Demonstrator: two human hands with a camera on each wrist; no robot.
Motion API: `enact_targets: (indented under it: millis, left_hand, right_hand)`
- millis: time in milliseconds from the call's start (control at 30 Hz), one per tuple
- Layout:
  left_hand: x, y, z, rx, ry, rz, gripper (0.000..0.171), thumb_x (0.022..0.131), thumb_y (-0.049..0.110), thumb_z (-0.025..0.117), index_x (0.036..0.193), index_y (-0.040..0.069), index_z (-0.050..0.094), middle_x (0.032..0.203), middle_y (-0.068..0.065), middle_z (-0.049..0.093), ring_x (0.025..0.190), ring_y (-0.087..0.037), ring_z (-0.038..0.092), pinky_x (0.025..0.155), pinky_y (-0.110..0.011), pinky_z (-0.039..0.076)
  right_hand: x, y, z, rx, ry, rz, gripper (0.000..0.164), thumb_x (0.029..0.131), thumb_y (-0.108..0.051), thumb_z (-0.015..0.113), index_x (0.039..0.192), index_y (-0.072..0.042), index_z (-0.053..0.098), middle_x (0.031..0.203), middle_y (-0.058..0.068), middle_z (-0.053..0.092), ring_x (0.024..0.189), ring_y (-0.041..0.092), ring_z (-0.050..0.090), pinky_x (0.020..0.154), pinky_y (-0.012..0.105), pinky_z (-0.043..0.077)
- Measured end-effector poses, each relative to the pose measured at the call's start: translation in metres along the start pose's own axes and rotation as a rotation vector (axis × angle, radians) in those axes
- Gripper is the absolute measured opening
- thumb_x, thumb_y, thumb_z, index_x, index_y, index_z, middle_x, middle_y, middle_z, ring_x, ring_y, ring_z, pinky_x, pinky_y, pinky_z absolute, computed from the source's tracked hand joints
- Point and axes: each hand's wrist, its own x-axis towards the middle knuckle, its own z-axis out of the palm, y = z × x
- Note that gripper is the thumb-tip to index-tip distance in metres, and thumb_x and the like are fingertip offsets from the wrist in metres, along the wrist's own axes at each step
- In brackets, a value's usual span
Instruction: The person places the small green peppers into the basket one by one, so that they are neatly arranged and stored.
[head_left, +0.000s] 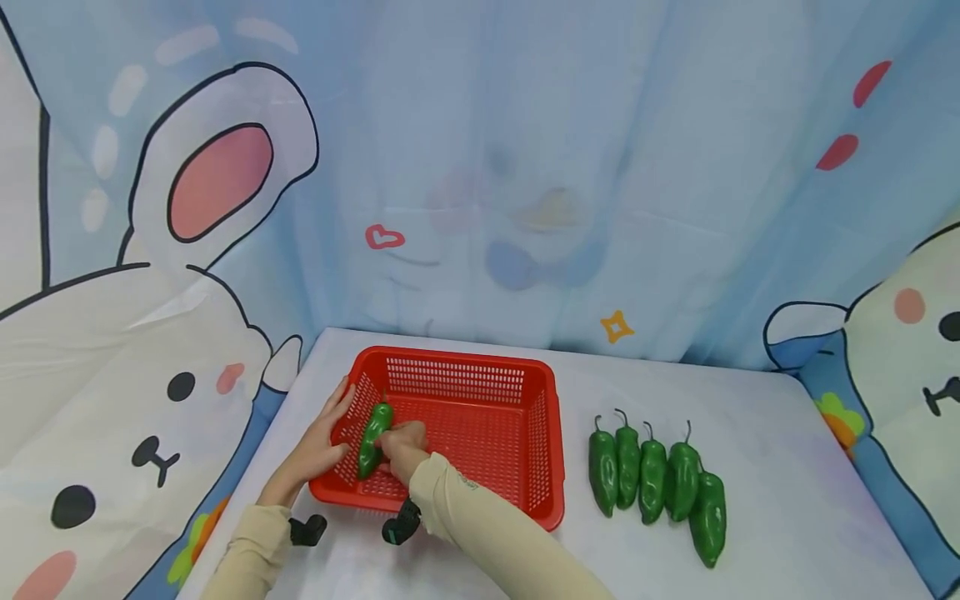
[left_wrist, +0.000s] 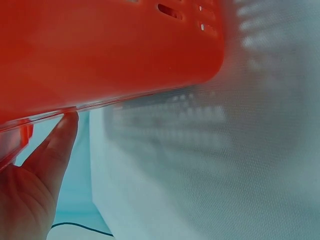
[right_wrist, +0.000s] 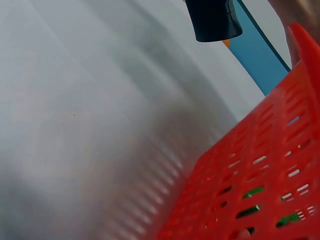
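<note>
**Fingers of the right hand [head_left: 405,443] set crosswise to the green pepper [head_left: 373,435], at its right side**

The fingers are bent in and appear to pinch the pepper by its near half; their far contact is hidden, so how firm the hold is cannot be judged. The pepper lies immediately left of them, inside the red basket [head_left: 461,357], near the wall on that side. Its long axis runs mostly away from the person: the stem points beyond the fingers and a little right, while the blunt tip comes back toward the person. The fingers thus meet it from the side, across its length, which looks to be the relation that matters most here. Whether the pepper's underside rests on the basket floor cannot be told.

The right hand is the nearer one. The left hand [head_left: 318,443] is on the pepper's other side, farther off, its fingers extended against the basket's left rim and apart from the pepper; the left wrist view shows one digit meeting the rim.

To the right of the working fingers, past the basket's far side wall, five other peppers [head_left: 652,481] lie side by side on the bench [head_left: 795,475], well apart from both hands, stems likewise pointing away from the person.
</note>
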Motion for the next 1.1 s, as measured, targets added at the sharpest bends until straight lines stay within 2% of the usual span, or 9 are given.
enact_targets:
  millis: [200, 333, 433, 500, 600, 767, 833, 967, 1100]
  left_hand:
    - [0.000, 0.001, 0.000, 0.012, -0.006, -0.004, 0.090, 0.070, -0.014, 0.053, 0.154, -0.004, 0.022, 0.164, -0.018, 0.007, 0.146, -0.047, 0.011, 0.097, -0.062, 0.040]
    - [0.001, 0.002, 0.000, 0.027, 0.008, 0.043, 0.091, 0.069, -0.013, 0.054, 0.154, -0.004, 0.022, 0.164, -0.019, 0.008, 0.145, -0.048, 0.013, 0.093, -0.059, 0.044]
    - [0.000, 0.001, 0.000, 0.036, 0.028, 0.072, 0.090, 0.068, -0.010, 0.054, 0.153, -0.005, 0.024, 0.163, -0.018, 0.010, 0.144, -0.047, 0.018, 0.089, -0.053, 0.048]
    - [-0.001, -0.001, 0.001, 0.029, 0.022, 0.059, 0.090, 0.068, -0.010, 0.054, 0.153, -0.005, 0.024, 0.164, -0.018, 0.010, 0.144, -0.047, 0.017, 0.089, -0.053, 0.048]
    - [0.000, -0.001, 0.002, 0.002, -0.006, 0.024, 0.090, 0.068, -0.011, 0.053, 0.153, -0.006, 0.022, 0.164, -0.019, 0.007, 0.144, -0.050, 0.014, 0.091, -0.059, 0.045]
    - [0.002, 0.001, 0.001, 0.003, -0.016, 0.018, 0.090, 0.068, -0.012, 0.054, 0.153, -0.006, 0.023, 0.164, -0.020, 0.007, 0.144, -0.050, 0.013, 0.090, -0.055, 0.047]
    - [0.001, 0.002, 0.001, 0.005, -0.017, 0.017, 0.090, 0.069, -0.012, 0.055, 0.153, -0.006, 0.023, 0.163, -0.020, 0.007, 0.144, -0.050, 0.014, 0.088, -0.051, 0.048]
    - [-0.002, 0.003, 0.002, 0.008, -0.020, 0.013, 0.090, 0.068, -0.012, 0.056, 0.152, -0.007, 0.024, 0.163, -0.021, 0.007, 0.143, -0.051, 0.015, 0.084, -0.044, 0.050]
    - [-0.002, 0.004, 0.002, 0.016, -0.018, 0.010, 0.091, 0.068, -0.013, 0.056, 0.153, -0.006, 0.024, 0.163, -0.020, 0.007, 0.144, -0.050, 0.014, 0.085, -0.047, 0.048]
  right_hand:
    - [0.000, -0.013, -0.017, -0.006, -0.029, -0.043, 0.023, 0.077, 0.001, 0.077, 0.096, -0.002, 0.065, 0.084, 0.009, 0.062, 0.075, 0.025, 0.062, 0.066, 0.051, 0.056]
    - [-0.002, -0.030, -0.029, 0.037, -0.057, -0.055, 0.025, 0.078, -0.002, 0.076, 0.100, -0.002, 0.064, 0.095, 0.011, 0.061, 0.087, 0.028, 0.061, 0.072, 0.057, 0.054]
    - [-0.006, -0.044, -0.037, 0.050, -0.090, -0.067, 0.033, 0.080, -0.005, 0.076, 0.110, -0.003, 0.064, 0.102, 0.011, 0.061, 0.085, 0.026, 0.059, 0.072, 0.054, 0.055]
    - [-0.010, -0.051, -0.042, 0.062, -0.121, -0.084, 0.038, 0.082, -0.008, 0.075, 0.117, -0.003, 0.064, 0.106, 0.011, 0.061, 0.080, 0.023, 0.056, 0.066, 0.050, 0.056]
    - [-0.017, -0.063, -0.048, 0.088, -0.163, -0.102, 0.041, 0.084, -0.009, 0.073, 0.124, -0.003, 0.063, 0.110, 0.011, 0.062, 0.078, 0.024, 0.056, 0.065, 0.047, 0.056]
    - [-0.021, -0.078, -0.063, 0.143, -0.251, -0.130, 0.045, 0.087, -0.010, 0.071, 0.130, -0.003, 0.059, 0.117, 0.015, 0.062, 0.095, 0.033, 0.065, 0.076, 0.050, 0.055]
    - [-0.022, -0.082, -0.073, 0.165, -0.289, -0.145, 0.047, 0.089, -0.010, 0.069, 0.133, -0.002, 0.058, 0.124, 0.018, 0.061, 0.106, 0.038, 0.064, 0.078, 0.050, 0.055]
    - [-0.019, -0.088, -0.099, 0.203, -0.332, -0.171, 0.048, 0.092, -0.009, 0.066, 0.138, -0.003, 0.055, 0.135, 0.021, 0.056, 0.117, 0.041, 0.059, 0.084, 0.052, 0.053]
    - [-0.012, -0.095, -0.129, 0.224, -0.347, -0.196, 0.049, 0.094, -0.010, 0.063, 0.141, -0.005, 0.053, 0.141, 0.020, 0.052, 0.123, 0.041, 0.055, 0.089, 0.052, 0.050]
